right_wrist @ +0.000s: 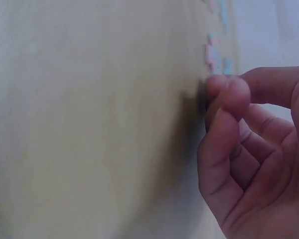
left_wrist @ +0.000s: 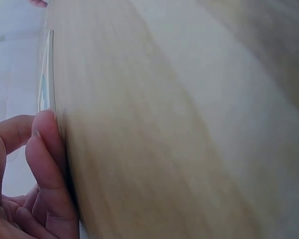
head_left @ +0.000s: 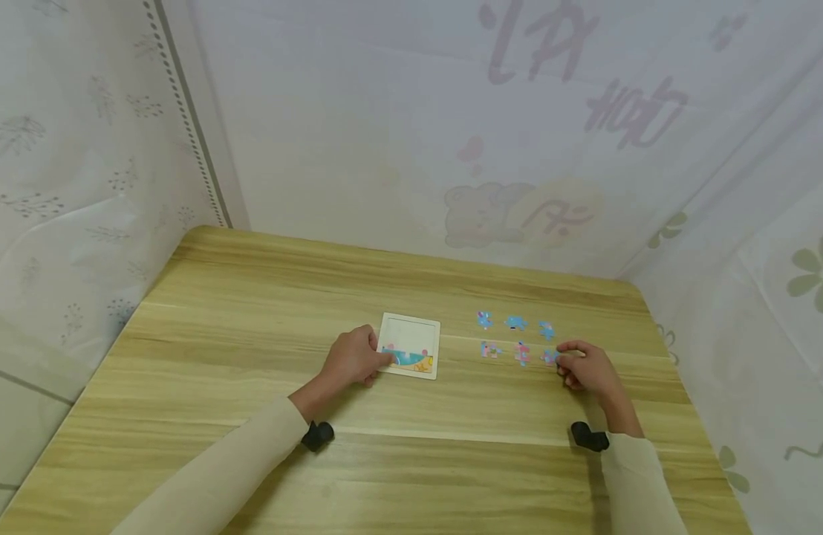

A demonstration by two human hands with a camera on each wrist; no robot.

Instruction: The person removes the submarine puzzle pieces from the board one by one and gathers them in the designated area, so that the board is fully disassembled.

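A square puzzle board (head_left: pixel 411 333) with a pale frame lies on the table, a strip of teal and orange picture along its near side. My left hand (head_left: pixel 353 358) holds its left edge, thumb over the frame and the other fingers curled beside it; the left wrist view shows the board (left_wrist: pixel 52 74) edge-on past the fingertips. To the right, my right hand (head_left: pixel 588 368) pinches at the right edge of a blue and pink puzzle piece (head_left: pixel 549 357). In the right wrist view the fingertips (right_wrist: pixel 236 97) come together low over the wood and hide that piece.
Several other loose pieces lie in two rows between board and right hand, among them a blue one (head_left: pixel 515 322) and a pink one (head_left: pixel 521 353). The wooden table (head_left: pixel 451 468) meets patterned cloth walls (head_left: pixel 345 148) behind and at the sides.
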